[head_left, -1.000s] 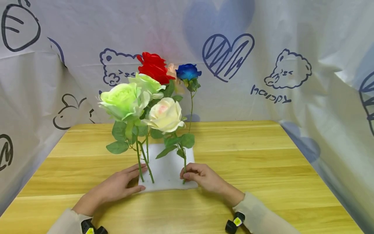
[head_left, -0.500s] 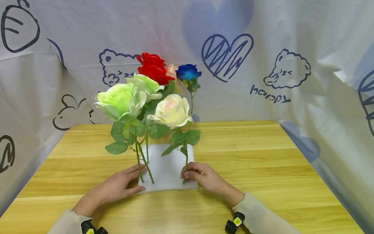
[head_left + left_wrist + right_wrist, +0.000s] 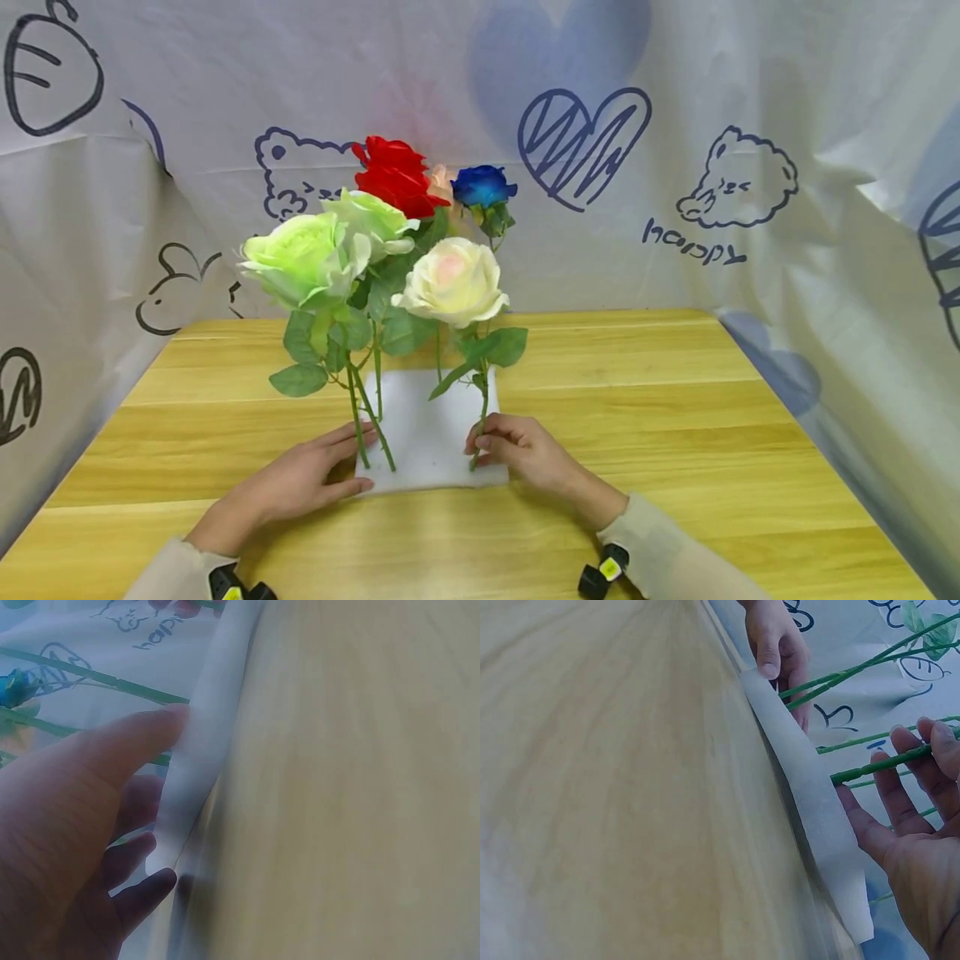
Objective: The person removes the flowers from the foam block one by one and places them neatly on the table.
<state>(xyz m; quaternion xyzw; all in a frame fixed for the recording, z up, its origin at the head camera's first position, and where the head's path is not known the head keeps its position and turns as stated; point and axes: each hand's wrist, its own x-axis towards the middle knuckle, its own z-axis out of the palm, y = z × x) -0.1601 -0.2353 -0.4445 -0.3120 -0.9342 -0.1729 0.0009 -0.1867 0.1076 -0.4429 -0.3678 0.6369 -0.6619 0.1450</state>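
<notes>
A cream artificial rose (image 3: 453, 283) stands over the front right of a white foam slab (image 3: 431, 433). My right hand (image 3: 521, 450) pinches its stem low down, between thumb and fingers. In the right wrist view, the bottom of that green stem (image 3: 892, 761) meets the top of the slab. My left hand (image 3: 307, 477) rests against the slab's left edge with fingers extended, and its thumb (image 3: 150, 735) lies along the front corner. Two light green roses (image 3: 303, 258) rise from the slab's left side, their stems close by the left fingers.
Behind them stand a red rose (image 3: 397, 175), a blue rose (image 3: 483, 185) and a partly hidden peach rose (image 3: 441, 181). The slab lies on a wooden table (image 3: 637, 400). A white curtain (image 3: 585, 267) with drawings hangs behind and at both sides.
The cream rose's bloom has swung right and slightly up, bringing its stem from leaning left to leaning slightly right. My right fingers shifted a little; the left hand stayed in place.
</notes>
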